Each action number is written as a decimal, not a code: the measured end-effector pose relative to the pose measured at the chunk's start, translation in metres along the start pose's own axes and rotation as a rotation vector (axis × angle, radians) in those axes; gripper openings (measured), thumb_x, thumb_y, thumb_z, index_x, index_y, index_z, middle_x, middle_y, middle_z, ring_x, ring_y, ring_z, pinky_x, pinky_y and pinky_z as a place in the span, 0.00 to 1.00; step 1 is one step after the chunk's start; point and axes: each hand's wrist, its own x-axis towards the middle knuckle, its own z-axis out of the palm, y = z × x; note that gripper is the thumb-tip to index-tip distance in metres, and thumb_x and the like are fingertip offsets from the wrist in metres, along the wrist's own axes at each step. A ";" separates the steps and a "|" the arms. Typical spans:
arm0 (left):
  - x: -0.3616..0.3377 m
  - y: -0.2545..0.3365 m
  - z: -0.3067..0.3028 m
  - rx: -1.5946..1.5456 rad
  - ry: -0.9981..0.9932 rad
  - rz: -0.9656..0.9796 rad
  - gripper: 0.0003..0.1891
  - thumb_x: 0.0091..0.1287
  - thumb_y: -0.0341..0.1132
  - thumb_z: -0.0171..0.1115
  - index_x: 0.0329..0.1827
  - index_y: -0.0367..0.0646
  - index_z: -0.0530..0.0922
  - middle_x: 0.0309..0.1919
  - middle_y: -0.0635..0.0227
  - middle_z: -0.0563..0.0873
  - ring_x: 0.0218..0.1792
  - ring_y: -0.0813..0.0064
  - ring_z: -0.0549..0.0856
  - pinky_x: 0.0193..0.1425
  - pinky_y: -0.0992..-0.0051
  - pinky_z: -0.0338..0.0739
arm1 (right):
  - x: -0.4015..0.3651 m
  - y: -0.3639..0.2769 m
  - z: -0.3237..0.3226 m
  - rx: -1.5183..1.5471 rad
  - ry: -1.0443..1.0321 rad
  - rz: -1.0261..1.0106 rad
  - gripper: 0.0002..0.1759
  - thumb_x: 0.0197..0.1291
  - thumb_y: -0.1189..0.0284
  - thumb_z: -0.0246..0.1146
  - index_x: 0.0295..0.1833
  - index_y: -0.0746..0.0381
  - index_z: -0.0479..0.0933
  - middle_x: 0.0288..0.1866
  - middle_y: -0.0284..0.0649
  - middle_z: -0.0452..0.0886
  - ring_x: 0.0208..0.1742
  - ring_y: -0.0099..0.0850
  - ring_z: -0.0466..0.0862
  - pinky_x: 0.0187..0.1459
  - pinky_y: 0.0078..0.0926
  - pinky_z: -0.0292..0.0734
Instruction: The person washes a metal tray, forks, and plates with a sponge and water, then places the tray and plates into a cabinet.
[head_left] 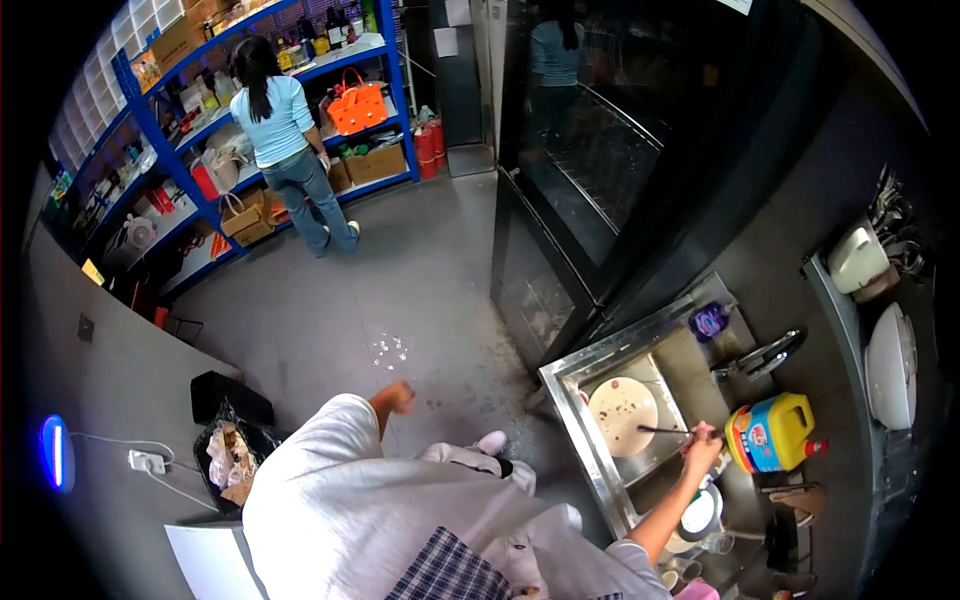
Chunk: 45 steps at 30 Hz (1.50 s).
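My right hand [703,447] is closed around the handle end of a thin dark utensil [664,430], whose exact kind I cannot make out. Its far end reaches over a round cream-coloured pan or bowl [622,400] with brownish spots and bits in it. That vessel sits in the metal sink [590,475]. Beside my right hand stands a yellow jug with a blue label [770,433]. My left hand [400,397] hangs out over the floor, fingers curled in, with nothing visible in it.
A faucet [765,355] and a purple bottle [709,321] are at the sink. Dishes [700,510] crowd its near end. A tall dark glass-door cabinet [590,170] rises behind. A bin [225,450] stands left. Another person [275,110] faces blue shelves [160,120].
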 end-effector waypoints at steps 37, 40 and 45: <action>-0.015 0.041 0.035 0.547 0.036 0.481 0.16 0.64 0.43 0.58 0.49 0.42 0.75 0.35 0.61 0.86 0.34 0.66 0.87 0.36 0.66 0.82 | 0.144 -0.529 -0.144 -0.306 0.330 -0.583 0.13 0.69 0.69 0.50 0.50 0.69 0.66 0.24 0.48 0.79 0.18 0.39 0.80 0.17 0.34 0.76; -0.005 0.025 0.033 0.764 0.096 0.540 0.17 0.63 0.44 0.61 0.48 0.41 0.76 0.34 0.62 0.86 0.35 0.67 0.87 0.37 0.69 0.81 | 0.205 -0.534 -0.148 -0.669 0.399 -0.555 0.10 0.63 0.69 0.55 0.39 0.66 0.73 0.23 0.46 0.81 0.20 0.35 0.82 0.20 0.34 0.77; -0.058 0.020 0.053 0.671 0.514 0.753 0.13 0.59 0.36 0.66 0.42 0.39 0.77 0.30 0.62 0.85 0.30 0.65 0.85 0.34 0.69 0.79 | 0.188 -0.526 -0.134 -0.766 0.320 -0.503 0.13 0.55 0.72 0.55 0.25 0.66 0.81 0.24 0.48 0.83 0.25 0.38 0.86 0.25 0.38 0.80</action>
